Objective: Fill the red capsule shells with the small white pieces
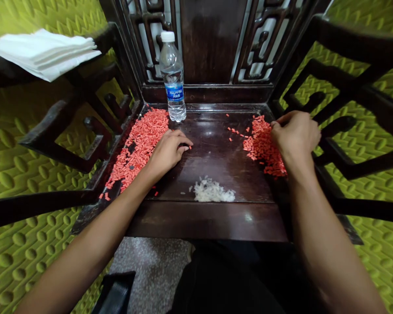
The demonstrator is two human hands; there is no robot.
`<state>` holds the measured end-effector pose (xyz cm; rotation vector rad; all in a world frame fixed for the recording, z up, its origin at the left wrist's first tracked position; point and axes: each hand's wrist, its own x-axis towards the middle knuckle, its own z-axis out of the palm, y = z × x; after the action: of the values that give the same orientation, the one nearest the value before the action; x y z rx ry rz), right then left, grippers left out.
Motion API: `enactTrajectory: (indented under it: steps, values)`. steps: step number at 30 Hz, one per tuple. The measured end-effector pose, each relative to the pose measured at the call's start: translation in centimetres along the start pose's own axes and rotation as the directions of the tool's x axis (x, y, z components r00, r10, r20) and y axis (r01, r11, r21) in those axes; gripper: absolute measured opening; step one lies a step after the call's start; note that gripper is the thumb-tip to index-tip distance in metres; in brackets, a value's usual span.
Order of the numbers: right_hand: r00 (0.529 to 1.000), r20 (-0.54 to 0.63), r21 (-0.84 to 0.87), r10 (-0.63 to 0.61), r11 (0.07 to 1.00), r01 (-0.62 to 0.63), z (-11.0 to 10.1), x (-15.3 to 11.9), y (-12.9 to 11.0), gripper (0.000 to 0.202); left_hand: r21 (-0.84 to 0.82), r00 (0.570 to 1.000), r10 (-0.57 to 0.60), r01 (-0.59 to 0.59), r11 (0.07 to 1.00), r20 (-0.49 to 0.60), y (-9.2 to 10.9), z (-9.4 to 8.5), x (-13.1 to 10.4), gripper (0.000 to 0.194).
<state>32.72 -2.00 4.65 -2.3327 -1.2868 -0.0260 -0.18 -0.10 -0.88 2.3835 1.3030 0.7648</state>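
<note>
Small red-orange pieces lie in a large left pile (pixel 144 133) and a smaller right pile (pixel 262 141) on the dark wooden seat (pixel 212 144). My left hand (pixel 170 150) rests at the inner edge of the left pile, its fingers curled together, with a red piece (pixel 190 147) at the fingertips. Over the outer side of the right pile is my right hand (pixel 296 133), thumb and fingers bent together; whatever it may hold is hidden. A small heap of whitish translucent pieces (pixel 212 191) sits near the seat's front edge.
A water bottle (pixel 175 83) with a white cap stands upright at the back left of the seat. White napkins (pixel 46 50) lie on the left armrest. Carved dark wooden armrests flank both sides, and a latticed backrest (pixel 212 43) rises behind. A few red pieces are scattered between the piles.
</note>
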Motion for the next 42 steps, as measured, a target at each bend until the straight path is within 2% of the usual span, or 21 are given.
enactTrajectory:
  steps: [3, 5, 6, 7, 9, 10, 11, 14, 17, 21, 24, 28, 33, 38, 42]
  values:
    - [0.992, 0.034, 0.122, -0.122, 0.986, 0.117, 0.7, -0.3, -0.8, 0.015, 0.011, 1.0, -0.02, 0.02, 1.0, -0.008, -0.1, -0.2, 0.1, 0.012]
    - [0.945, 0.144, 0.267, -0.294, 0.931, 0.249, 1.7, -0.7, -1.6, 0.008, 0.011, 1.0, -0.024, 0.024, 1.0, -0.007, -0.1, -0.3, 0.1, 0.009]
    - [0.883, 0.232, 0.358, -0.409, 0.88, 0.313, 2.3, -1.0, -2.0, 0.005, 0.012, 1.0, -0.02, 0.02, 1.0, 0.0, 0.0, -0.4, 0.2, 0.009]
    - [0.776, 0.327, 0.468, -0.539, 0.806, 0.363, 2.9, -1.4, -2.3, 0.002, 0.014, 1.0, -0.014, 0.014, 1.0, 0.01, 0.0, -0.3, 0.2, 0.009]
    - [0.463, 0.466, 0.658, -0.754, 0.645, 0.39, 3.9, -2.6, -3.1, 0.011, 0.026, 1.0, 0.003, -0.003, 1.0, 0.026, 0.1, -0.2, 0.2, 0.011]
    - [0.33, 0.484, 0.714, -0.811, 0.583, 0.387, 4.2, -3.2, -3.5, 0.016, 0.034, 0.999, 0.012, -0.013, 0.999, 0.032, 0.2, -0.2, 0.2, 0.012]
    - [0.239, 0.48, 0.748, -0.844, 0.536, 0.392, 4.3, -3.9, -3.9, 0.018, 0.045, 0.999, 0.019, -0.021, 0.999, 0.035, 0.2, -0.1, 0.2, 0.013]
    - [0.086, 0.465, 0.776, -0.881, 0.453, 0.438, 3.8, -5.9, -5.0, 0.019, 0.082, 0.999, 0.025, -0.029, 0.996, 0.042, 0.5, 0.0, 0.1, 0.015]
    - [-0.013, 0.47, 0.775, -0.882, 0.406, 0.484, 3.0, -7.3, -5.8, 0.02, 0.112, 0.999, 0.016, -0.021, 0.994, 0.046, 0.8, 0.1, 0.0, 0.017]
    - [-0.075, 0.473, 0.743, -0.878, 0.352, 0.569, 2.7, -8.2, -6.4, 0.019, 0.128, 0.999, 0.012, -0.017, 0.992, 0.037, 1.0, 0.2, -0.2, 0.017]
    - [-0.094, 0.459, 0.773, -0.883, 0.345, 0.532, 2.8, -8.2, -6.4, 0.019, 0.111, 0.999, 0.002, -0.007, 0.994, 0.04, 1.1, 0.4, -0.2, 0.016]
    - [-0.046, 0.46, 0.818, -0.887, 0.404, 0.411, 3.0, -7.8, -6.3, 0.013, 0.1, 0.998, 0.005, -0.012, 0.995, 0.065, 1.4, 0.2, 0.0, 0.017]
    - [0.021, 0.499, 0.797, -0.866, 0.468, 0.382, 2.8, -7.8, -6.4, 0.009, 0.142, 0.993, 0.021, -0.038, 0.989, 0.117, 1.5, -0.2, 0.1, 0.016]
    - [0.059, 0.44, 0.83, -0.896, 0.431, 0.354, 2.9, -8.2, -6.6, 0.018, 0.14, 0.989, 0.067, -0.086, 0.986, 0.133, 1.3, 0.1, 0.1, 0.015]
    - [0.076, 0.412, 0.855, -0.908, 0.414, 0.314, 3.3, -8.3, -6.5, 0.015, 0.127, 0.985, 0.092, -0.111, 0.986, 0.147, 1.5, 0.1, 0.1, 0.015]
